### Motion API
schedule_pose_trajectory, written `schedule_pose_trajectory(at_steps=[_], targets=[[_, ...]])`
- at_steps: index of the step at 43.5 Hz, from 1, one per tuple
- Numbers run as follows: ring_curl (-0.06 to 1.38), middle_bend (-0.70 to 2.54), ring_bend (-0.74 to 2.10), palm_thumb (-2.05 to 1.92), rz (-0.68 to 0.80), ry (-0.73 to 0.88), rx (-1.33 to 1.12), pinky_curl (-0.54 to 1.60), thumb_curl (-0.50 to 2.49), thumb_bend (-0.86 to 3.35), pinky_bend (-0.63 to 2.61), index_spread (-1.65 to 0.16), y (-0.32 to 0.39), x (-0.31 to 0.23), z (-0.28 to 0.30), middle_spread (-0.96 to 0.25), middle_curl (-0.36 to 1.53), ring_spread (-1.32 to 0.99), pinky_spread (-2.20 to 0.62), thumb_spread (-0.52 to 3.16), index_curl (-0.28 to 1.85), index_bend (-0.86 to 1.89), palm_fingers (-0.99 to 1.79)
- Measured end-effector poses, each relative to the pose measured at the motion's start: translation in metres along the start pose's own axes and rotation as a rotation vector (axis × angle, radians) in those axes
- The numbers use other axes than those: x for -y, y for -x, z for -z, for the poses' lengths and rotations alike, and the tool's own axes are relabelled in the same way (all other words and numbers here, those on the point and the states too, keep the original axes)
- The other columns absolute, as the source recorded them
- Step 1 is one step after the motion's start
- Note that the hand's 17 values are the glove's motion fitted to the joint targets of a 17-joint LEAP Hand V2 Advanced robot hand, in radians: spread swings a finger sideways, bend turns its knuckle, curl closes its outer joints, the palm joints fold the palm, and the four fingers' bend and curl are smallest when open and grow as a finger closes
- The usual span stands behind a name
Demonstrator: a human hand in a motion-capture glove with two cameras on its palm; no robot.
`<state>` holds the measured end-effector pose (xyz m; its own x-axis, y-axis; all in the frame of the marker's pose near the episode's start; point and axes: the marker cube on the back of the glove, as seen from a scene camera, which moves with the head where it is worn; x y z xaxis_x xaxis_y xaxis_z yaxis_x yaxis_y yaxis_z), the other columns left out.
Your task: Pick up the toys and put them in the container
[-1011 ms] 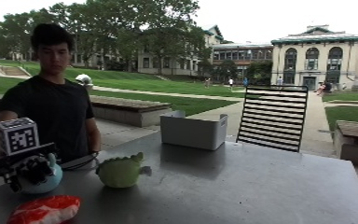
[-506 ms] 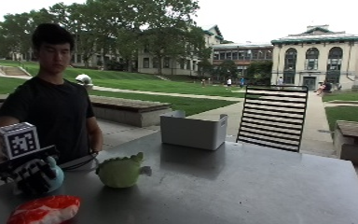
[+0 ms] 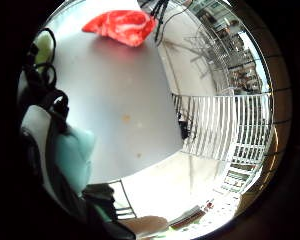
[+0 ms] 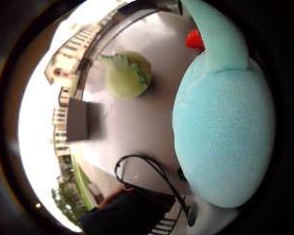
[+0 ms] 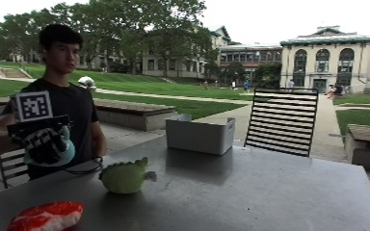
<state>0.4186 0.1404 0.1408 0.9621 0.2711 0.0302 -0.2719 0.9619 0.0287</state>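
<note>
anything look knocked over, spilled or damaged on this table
Nothing stands out. The green spiky plush toy and the red-and-white plush toy lie intact on the grey metal table, the white rectangular container stands upright, and the gloved right hand holds the light blue plush toy above the table.

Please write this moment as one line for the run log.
gloved right hand: holds light blue toy, lifted | green toy, red toy: on table | container: far

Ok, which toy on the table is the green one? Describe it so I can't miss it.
On the grey table, look at the near end in front of the person, short of the white container. The green toy sits there, round with a spiky ridge, unlike the flat red-and-white toy at the table's corner.
</note>
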Motion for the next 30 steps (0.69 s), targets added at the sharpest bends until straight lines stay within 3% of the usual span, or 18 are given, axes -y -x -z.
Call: schedule_pose_trajectory(at_steps=[5,13,30], targets=[[0.48,0.69,1.03,0.67,-0.045,-0.119,-0.012,0.38,0.62,0.24,0.91,-0.28,0.026,0.026,0.055,-0.34,0.57,-0.42,-0.45,0.69,0.01,0.11,0.92],[0.46,0.64,1.0,0.65,-0.002,-0.146,-0.041,0.39,0.66,0.19,0.97,-0.29,0.086,0.065,0.129,-0.39,0.56,-0.45,-0.45,0.66,-0.01,0.11,0.88],[0.45,0.59,1.01,0.65,0.105,-0.112,-0.128,0.39,0.76,0.13,1.01,-0.3,0.279,0.097,0.162,-0.44,0.58,-0.48,-0.44,0.68,-0.01,0.1,0.85]])
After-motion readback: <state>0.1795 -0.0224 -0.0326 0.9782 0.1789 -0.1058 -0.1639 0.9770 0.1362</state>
